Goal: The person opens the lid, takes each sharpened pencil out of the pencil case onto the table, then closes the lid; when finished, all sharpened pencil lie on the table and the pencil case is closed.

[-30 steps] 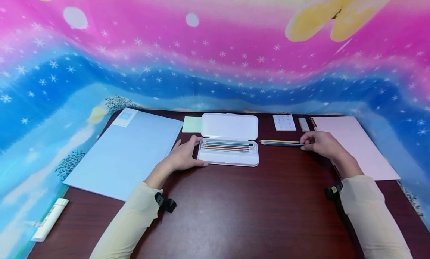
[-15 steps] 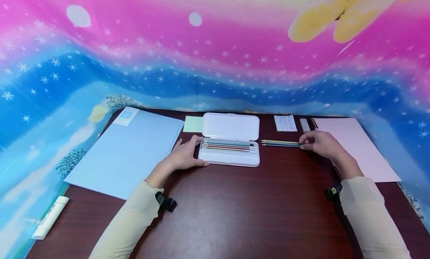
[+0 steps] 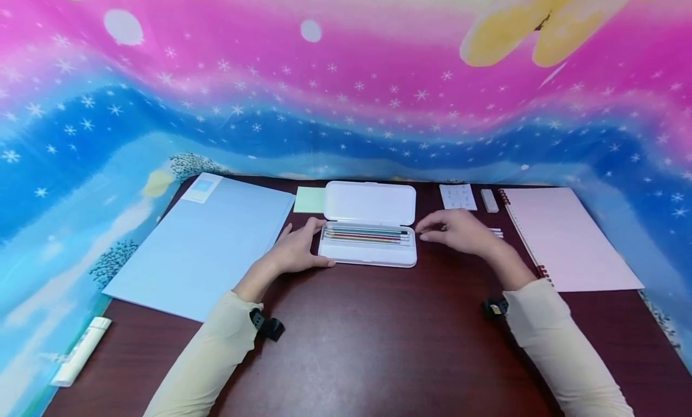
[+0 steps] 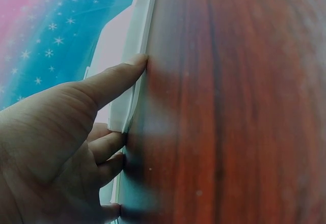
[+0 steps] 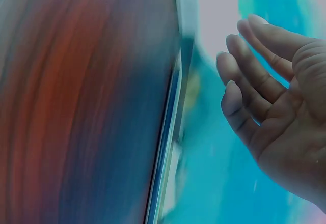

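Observation:
A white pencil case (image 3: 373, 258) lies open near the back of the table, its lid (image 3: 370, 203) folded back. Several pencils (image 3: 367, 234) lie side by side in its rear half. My left hand (image 3: 294, 249) grips the case's left end, thumb along the front edge and fingers toward the back corner; the left wrist view shows the thumb pressed to the case's side. My right hand (image 3: 459, 231) hovers just right of the case with loosely bent fingers and nothing between them. Under it lie loose pencils (image 5: 163, 152), mostly hidden from the head view except their right ends (image 3: 496, 232).
A large light-blue folder (image 3: 205, 249) lies left, a pink spiral notebook (image 3: 578, 243) right. Along the back are green sticky notes (image 3: 308, 200), a small white paper pad (image 3: 458, 196) and an eraser (image 3: 489, 200). A white tube (image 3: 81, 352) sits at the left edge.
My right hand has let go of the loose pencils' right ends and moved left over them to beside the case. The left hand stays at the case.

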`<control>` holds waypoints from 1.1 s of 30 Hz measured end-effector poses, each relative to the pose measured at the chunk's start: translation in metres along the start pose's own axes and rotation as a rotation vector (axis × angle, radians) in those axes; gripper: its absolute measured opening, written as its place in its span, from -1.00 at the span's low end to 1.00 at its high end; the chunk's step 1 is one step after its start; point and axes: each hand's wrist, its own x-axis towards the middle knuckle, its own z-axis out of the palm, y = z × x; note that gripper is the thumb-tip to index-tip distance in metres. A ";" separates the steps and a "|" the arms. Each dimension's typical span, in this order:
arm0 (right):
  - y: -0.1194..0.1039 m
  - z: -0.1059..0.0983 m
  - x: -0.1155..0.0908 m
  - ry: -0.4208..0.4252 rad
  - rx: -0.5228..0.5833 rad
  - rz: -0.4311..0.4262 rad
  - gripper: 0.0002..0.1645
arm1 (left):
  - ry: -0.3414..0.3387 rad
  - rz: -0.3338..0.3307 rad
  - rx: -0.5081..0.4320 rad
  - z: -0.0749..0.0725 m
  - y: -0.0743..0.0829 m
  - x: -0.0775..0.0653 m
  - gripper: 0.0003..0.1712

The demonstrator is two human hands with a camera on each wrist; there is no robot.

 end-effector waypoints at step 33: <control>-0.037 0.032 0.033 -0.165 -0.045 -0.012 -0.81 | 0.018 0.007 0.006 0.002 -0.001 0.001 0.12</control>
